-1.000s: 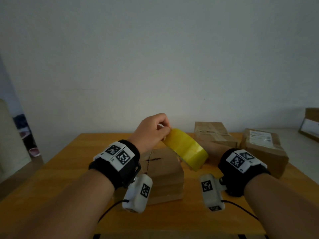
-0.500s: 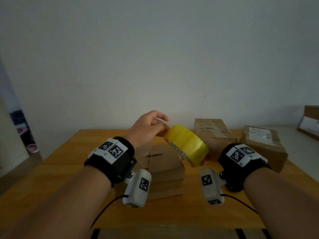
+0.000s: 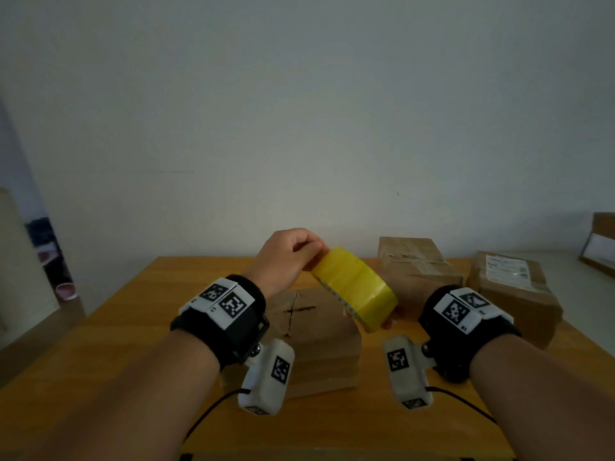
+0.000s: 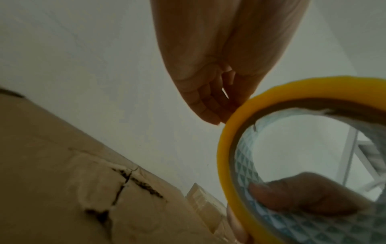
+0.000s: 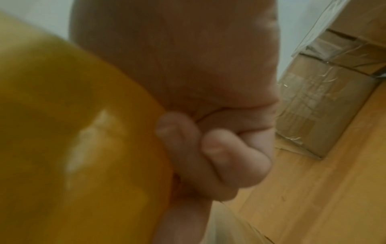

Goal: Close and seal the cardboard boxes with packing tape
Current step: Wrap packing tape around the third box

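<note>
A yellow packing tape roll (image 3: pixel 356 287) is held tilted in the air above a small brown cardboard box (image 3: pixel 319 337) whose top flaps meet in a dark cross-shaped seam. My left hand (image 3: pixel 315 257) has curled fingers that pinch at the roll's upper outer edge (image 4: pixel 229 122). My right hand (image 3: pixel 386 323) grips the roll from below and behind and is mostly hidden by it. Its thumb (image 4: pixel 303 196) shows through the roll's core in the left wrist view. In the right wrist view its curled fingers (image 5: pixel 188 148) lie against the roll (image 5: pixel 62 132).
The box stands on a wooden table (image 3: pixel 133 327). A taped box (image 3: pixel 416 264) sits behind the roll and a labelled box (image 3: pixel 512 287) to the right. Another box (image 3: pixel 602 241) rests on a white surface at the far right. A wall is close behind.
My left fingers, loosely spread half a second ago, have curled down onto the roll's upper edge. The roll stays in the right hand, shifted only slightly.
</note>
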{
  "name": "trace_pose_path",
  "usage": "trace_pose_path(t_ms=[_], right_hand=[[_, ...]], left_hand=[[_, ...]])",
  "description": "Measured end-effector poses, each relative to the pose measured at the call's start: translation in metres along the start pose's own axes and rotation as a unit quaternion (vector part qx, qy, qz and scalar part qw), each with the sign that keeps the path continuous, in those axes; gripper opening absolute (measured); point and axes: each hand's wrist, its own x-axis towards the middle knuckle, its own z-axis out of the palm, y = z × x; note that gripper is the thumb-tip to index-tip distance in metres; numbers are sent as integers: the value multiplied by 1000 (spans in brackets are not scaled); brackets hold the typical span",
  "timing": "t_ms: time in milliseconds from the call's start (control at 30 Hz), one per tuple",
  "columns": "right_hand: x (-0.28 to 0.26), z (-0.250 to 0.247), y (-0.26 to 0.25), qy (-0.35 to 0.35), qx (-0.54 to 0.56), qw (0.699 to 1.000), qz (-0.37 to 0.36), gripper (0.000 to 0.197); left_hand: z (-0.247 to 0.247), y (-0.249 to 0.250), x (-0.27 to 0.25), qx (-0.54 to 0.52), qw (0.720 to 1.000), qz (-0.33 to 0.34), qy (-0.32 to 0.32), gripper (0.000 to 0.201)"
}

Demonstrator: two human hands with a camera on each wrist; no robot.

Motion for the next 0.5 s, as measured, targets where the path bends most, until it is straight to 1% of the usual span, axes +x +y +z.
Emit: trace_pose_path(t_ms=[133,300,333,400,467,500], right_hand=[[2,-4,8,3,19,1000,-10,33],[5,2,6,5,28,1000,-12,41],[6,3,5,8,26,1000,-13,42],[7,3,4,24,14,1000,-10,40],[6,3,3,46,1,999,-9,32],[4,3,3,57,-10,998,-9,25]], left_hand=[[-3,-2,-6,-53,998,-18,-20,12],[0,-5,-5,-71,997,-18,2,11],[1,-4,-5,-63,998,-20,5,10],[2,-3,-3,0,1000,-9,12,10],[3,-3,-2,59,998,7,23,12],[3,-3,-2,68,997,6,26,13]])
